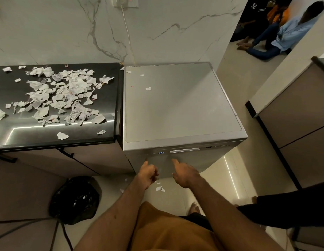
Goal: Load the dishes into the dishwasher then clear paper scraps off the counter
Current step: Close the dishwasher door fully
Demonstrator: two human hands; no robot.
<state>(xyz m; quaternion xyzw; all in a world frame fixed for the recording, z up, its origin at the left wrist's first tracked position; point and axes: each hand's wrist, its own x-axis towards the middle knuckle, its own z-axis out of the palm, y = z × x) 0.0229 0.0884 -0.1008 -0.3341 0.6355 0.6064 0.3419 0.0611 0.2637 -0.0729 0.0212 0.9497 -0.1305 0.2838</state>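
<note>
Two hands are held before the closed dishwasher (175, 105).
The left hand (147, 173) is balled, fingers curled on nothing, thumb raised toward it; the right hand (184, 175), at its 3 o'clock, is folded likewise, thumb out, nothing gripped. Blue lights (161, 152) are lit beside the handle (184, 150) at 12 o'clock. Paper scraps (63, 95) are strewn over the black counter (49, 134) at 10 o'clock; a few are spotted on the dishwasher top. A black bin bag (76, 200) is slumped at 8 o'clock.
</note>
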